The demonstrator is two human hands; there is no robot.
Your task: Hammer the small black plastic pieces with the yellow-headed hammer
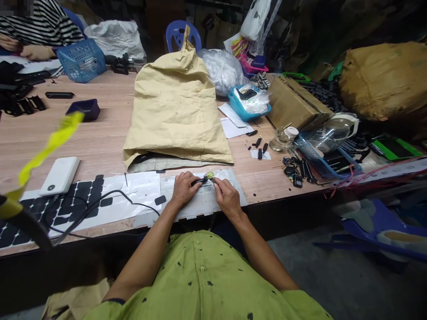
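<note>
My left hand (183, 189) rests at the front edge of the table, its thumb and fingers closed on a small black part (199, 181). Just to its right, my right hand (227, 194) is pinched on a small thing with a round yellow-green end (210, 175). The two held things meet between my fingertips; their exact kind is too small to make out. Under both hands lies a pale grey sheet (237, 180) at the table's edge. A large beige cloth bag (176, 111) stands just beyond my hands.
To the left are a white power bank (60, 175), black cables (115, 192) and a white sheet with black pads (133, 189). At right sit a blue basket (328, 166), a glass jar (282, 138), key fobs (293, 171) and a cardboard box (293, 104). Someone in stripes sits far left.
</note>
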